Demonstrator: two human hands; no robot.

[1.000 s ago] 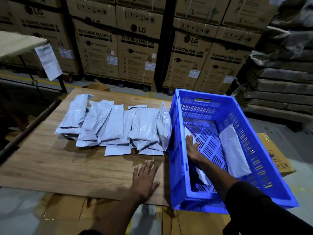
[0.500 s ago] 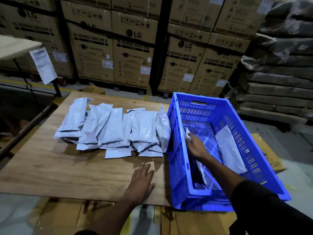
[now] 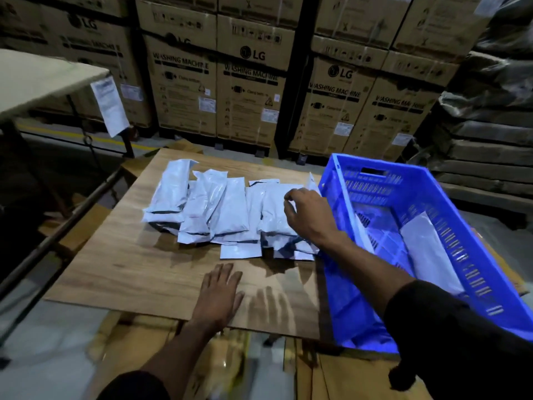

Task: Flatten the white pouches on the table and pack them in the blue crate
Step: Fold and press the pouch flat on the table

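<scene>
While the right hand hovers with curled, empty fingers over the white pouches piled beside the blue crate, left hand flat on the surface, a hasty grab could drag neighbours off.

Pouches on table, crate just right, boxes behind.

Glossy pouches — woodgrain table

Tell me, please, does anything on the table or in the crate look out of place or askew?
One white pouch stands on edge against the blue crate wall, while the other pouches lie overlapped on the table. The crate also overhangs the table's right edge. Nothing looks spilled or damaged.
</scene>
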